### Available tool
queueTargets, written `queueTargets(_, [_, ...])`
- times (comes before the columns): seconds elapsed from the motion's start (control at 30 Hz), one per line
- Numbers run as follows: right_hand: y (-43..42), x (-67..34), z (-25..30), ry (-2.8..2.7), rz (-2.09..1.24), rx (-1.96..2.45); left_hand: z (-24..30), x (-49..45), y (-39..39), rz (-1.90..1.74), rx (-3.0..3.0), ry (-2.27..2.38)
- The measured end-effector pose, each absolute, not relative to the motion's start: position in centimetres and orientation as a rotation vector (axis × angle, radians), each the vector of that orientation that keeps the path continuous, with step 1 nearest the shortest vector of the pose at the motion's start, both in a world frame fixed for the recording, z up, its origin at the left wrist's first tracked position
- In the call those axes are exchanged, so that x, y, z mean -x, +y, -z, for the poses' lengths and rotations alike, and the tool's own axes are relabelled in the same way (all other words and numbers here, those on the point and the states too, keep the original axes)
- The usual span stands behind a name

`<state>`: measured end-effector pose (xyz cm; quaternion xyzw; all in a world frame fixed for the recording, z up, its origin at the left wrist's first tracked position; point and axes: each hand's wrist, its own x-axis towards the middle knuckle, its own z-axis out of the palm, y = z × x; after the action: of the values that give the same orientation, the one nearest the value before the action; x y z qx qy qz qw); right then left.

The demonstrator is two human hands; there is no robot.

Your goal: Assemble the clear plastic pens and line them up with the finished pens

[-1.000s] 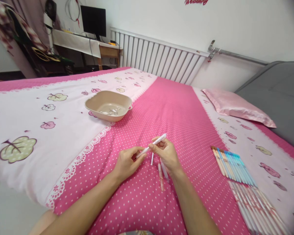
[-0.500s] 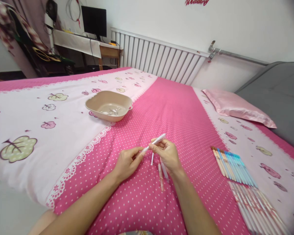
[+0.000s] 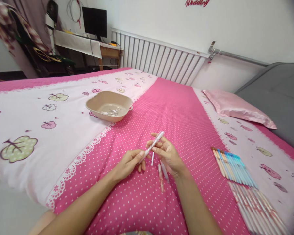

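Observation:
A slim white-and-pink pen (image 3: pixel 158 137) is held at a slant above the pink bedspread. My left hand (image 3: pixel 129 162) pinches its lower end between thumb and fingers. Around the pen's upper part is my right hand (image 3: pixel 171 157), its thumb on the near side and its fingers, somewhat loosened, on the far side. Under the hands, a thin white stick (image 3: pixel 152 159) lies on the bedspread. A red-patterned pen part (image 3: pixel 161 178) and a translucent pale piece (image 3: pixel 165 172) lie beside it, close to my right wrist.
A beige basin (image 3: pixel 109 119) with small loose pieces inside stands ahead to the left. At right lie a row of blue and peach pens (image 3: pixel 235 166) and a row of red-patterned pens (image 3: pixel 258 207). A pink pillow (image 3: pixel 237 106) is further back.
My right-hand fingers have loosened and spread around the pen. The pen has tilted a little steeper, its top shifting slightly left. My left hand keeps its lower end.

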<state>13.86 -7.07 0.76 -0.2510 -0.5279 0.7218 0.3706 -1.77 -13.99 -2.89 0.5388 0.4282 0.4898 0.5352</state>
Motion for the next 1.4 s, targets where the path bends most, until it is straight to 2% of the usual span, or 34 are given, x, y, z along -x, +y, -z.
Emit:
queueTargets(0.4, [-7.2, -13.7, -0.5, -1.382, -1.877, 0.657, 2.4, 1.8, -14.1, -1.112, -1.239, 0.949])
queueTargets(0.73, [-7.7, -12.9, -0.4, -1.477, -1.718, 0.793, 2.6, 1.8, -14.0, -1.139, -1.317, 1.035])
queueTargets(1.0, [-7.2, -13.8, -0.7, -1.451, -1.822, 0.594, 2.4, 2.0, -14.1, -1.153, -1.286, 0.967])
queueTargets(1.4, [-7.4, -13.3, -0.4, -1.371, -1.784, 0.706, 2.3, 2.1, -14.0, -1.110, -1.361, 0.952])
